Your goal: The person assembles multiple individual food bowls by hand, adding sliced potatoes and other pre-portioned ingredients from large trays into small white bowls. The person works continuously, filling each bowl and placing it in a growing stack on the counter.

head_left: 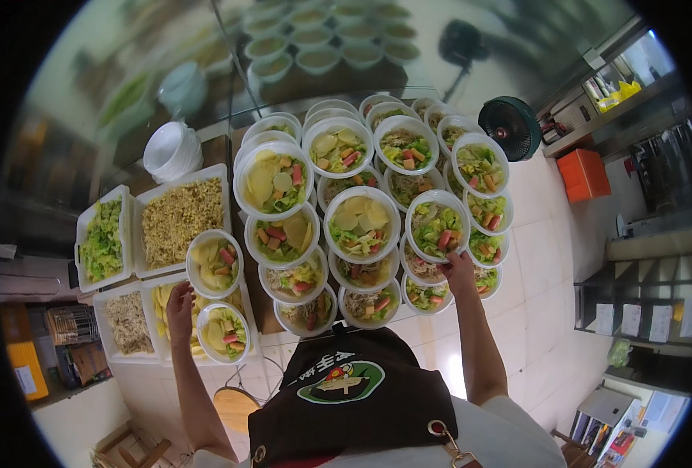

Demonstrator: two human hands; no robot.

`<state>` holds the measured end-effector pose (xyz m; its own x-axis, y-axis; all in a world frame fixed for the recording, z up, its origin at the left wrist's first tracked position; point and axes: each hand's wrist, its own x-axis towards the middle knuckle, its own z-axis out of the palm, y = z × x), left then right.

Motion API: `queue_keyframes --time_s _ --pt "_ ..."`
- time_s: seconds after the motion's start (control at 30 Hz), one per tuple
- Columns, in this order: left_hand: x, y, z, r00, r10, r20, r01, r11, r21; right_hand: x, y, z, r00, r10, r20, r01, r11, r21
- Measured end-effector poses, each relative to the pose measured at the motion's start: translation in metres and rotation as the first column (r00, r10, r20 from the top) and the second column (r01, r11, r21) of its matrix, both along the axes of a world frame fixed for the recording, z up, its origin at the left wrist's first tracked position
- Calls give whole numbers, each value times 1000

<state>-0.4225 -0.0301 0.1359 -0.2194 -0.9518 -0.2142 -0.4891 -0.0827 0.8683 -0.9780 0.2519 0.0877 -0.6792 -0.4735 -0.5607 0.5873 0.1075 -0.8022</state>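
head view: two bare hands reach up from the lower edge over a worktop crowded with food.
right hand: fingers bent at the lower right rim of a sausage-and-lettuce bowl, touching it; how firmly they grip, i cannot tell.
sausage-and-lettuce bowl: just beyond the right hand, on the right side of the stacked bowls.
left hand: partly curled, above the yellow slices; whether it has hold of anything, i cannot tell.
left-side bowls: an upper bowl just right of and beyond the left hand, a lower bowl to its right and nearer the body.
left rear: a nested pile of white bowls, well beyond the left hand.
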Motion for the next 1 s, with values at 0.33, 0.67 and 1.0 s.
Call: queue_keyframes --time_s 0.33,0.67,1.0 --pt "-233 123 -21 771 3 -637 479 657 582 17 19 20 998 27 53 -25 999 -37" --pt "-328 104 -78 757 318 -571 236 683 691 24 49 29 998 47 50 -44 997 -59" --pt "-341 100 -60 746 332 -577 207 707 676 16 53 31 998 53 36 -51 997 -52"
